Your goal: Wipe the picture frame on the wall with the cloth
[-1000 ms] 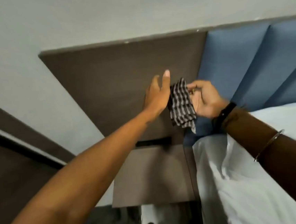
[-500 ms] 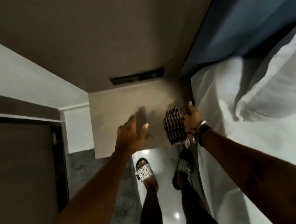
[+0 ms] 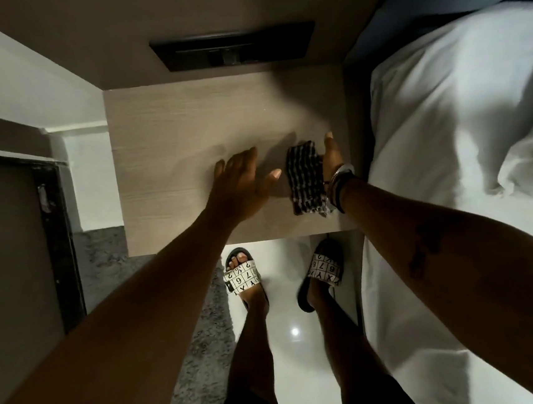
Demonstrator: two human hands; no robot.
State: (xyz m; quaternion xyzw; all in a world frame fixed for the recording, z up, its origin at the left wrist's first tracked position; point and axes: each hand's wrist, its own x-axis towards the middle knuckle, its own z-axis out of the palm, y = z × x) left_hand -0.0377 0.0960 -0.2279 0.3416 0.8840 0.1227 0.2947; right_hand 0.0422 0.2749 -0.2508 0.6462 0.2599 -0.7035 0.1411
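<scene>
A black-and-white checked cloth (image 3: 306, 178) is bunched up low over the right part of a light wooden bedside table (image 3: 169, 152). My right hand (image 3: 332, 158) grips the cloth from its right side, fingers pointing away from me. My left hand (image 3: 242, 184) hovers over the table just left of the cloth, fingers spread and empty, thumb almost touching the cloth. No picture frame is in view; the camera looks straight down.
A dark recessed socket panel (image 3: 232, 47) sits in the brown wall board behind the table. A bed with white sheets and pillow (image 3: 466, 124) is at the right. Below are my sandalled feet (image 3: 243, 277), a grey rug (image 3: 205, 354) and a dark door frame (image 3: 57, 241) at the left.
The view dropped from the wall and blue headboard to the bedside table. Both hands came down with it, the cloth staying in my right hand, and now sit low over the tabletop.
</scene>
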